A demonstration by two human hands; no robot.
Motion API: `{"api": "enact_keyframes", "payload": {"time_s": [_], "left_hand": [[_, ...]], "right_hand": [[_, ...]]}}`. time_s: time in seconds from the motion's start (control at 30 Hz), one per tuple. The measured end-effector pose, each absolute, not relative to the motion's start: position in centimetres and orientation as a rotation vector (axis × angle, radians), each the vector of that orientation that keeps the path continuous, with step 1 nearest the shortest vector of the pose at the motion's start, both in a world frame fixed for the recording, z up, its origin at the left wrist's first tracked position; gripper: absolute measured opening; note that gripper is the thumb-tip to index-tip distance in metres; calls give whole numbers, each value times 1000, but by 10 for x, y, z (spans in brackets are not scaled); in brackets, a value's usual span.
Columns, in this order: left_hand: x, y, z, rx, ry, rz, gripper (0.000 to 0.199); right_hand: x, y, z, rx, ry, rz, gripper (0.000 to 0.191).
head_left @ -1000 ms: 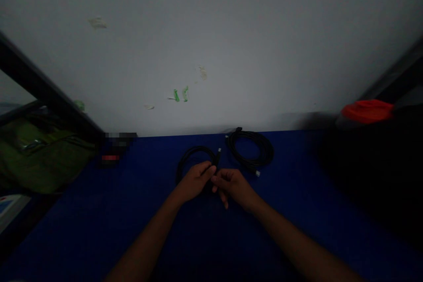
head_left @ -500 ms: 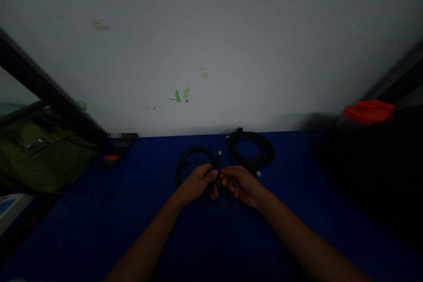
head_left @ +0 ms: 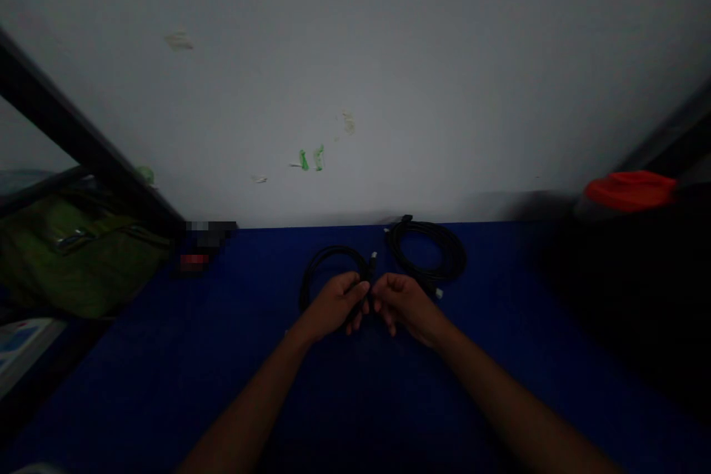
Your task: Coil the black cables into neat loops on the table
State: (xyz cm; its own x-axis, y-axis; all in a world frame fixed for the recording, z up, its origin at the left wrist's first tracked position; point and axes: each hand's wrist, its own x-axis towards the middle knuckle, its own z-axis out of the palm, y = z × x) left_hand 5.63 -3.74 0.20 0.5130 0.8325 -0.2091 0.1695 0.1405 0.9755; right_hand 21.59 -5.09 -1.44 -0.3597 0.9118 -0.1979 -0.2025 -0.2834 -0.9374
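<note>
A black cable (head_left: 324, 252) lies in a loop above a blue surface, its pale metal plug pointing up and away. My left hand (head_left: 340, 302) is closed on the right side of this loop, thumb on top. Close beside it, my right hand (head_left: 406, 304) has its thumb and forefinger pinched together near the left fingertips. What sits in that pinch is too dark and small to make out. Just beyond my right hand lies a second coiled black cable (head_left: 456, 252), with a light-coloured plug at its near end.
The blue surface (head_left: 249, 355) meets a scuffed pale wall (head_left: 444, 89) at the back. On the left are a green bag (head_left: 94, 259) and a dark frame bar (head_left: 83, 126). At the right, a large dark shape stands by an orange-red item (head_left: 630, 190).
The whole view has shifted slightly. My right hand's fingers have curled more and pulled a little apart from the left hand's. My left hand keeps its hold on the cable.
</note>
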Motion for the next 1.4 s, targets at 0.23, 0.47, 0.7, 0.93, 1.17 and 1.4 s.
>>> {"api": "enact_keyframes", "payload": {"time_s": [0.23, 0.47, 0.7, 0.93, 1.17, 1.4], "left_hand": [[55, -37, 3, 1393, 983, 560, 31], [54, -37, 1, 1403, 1003, 550, 33], [55, -36, 1, 1394, 984, 600, 31], [56, -36, 0, 1442, 958, 610, 30], [54, -36, 3, 1481, 987, 591, 29], [52, -36, 7, 1509, 1004, 570, 30]], "right_hand": [[225, -55, 0, -1307, -2216, 706, 10], [225, -55, 0, -1270, -2080, 846, 12], [215, -53, -10, -1018, -892, 1932, 28], [216, -53, -4, -1003, -711, 2084, 19], [218, -53, -1, -1032, -692, 2143, 21], [215, -54, -8, -992, -905, 1997, 24]]}}
